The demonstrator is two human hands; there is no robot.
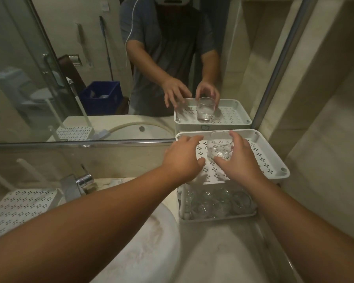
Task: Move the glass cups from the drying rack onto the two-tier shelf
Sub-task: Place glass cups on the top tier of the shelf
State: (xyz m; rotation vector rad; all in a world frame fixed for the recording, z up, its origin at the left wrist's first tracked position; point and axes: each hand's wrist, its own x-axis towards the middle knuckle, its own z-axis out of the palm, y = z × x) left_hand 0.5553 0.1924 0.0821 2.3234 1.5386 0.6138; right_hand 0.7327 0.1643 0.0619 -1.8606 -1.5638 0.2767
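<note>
Bathroom worktop (pixel 223 242) below mirror (pixel 90 68). Two-tier shelf (pixel 274 158), right of sink (pixel 147 237): lower tier holds several glass cups (pixel 219 203). Right hand (pixel 239 160), grip closed around one glass cup (pixel 219 148) upright on top tier. Left hand (pixel 182 158) beside it, grip wide, empty.

Both forearms (pixel 102 219) are seen bare to the wrists, and a grey short-sleeved shirt (pixel 172 43) with thin white piping is worn.
</note>
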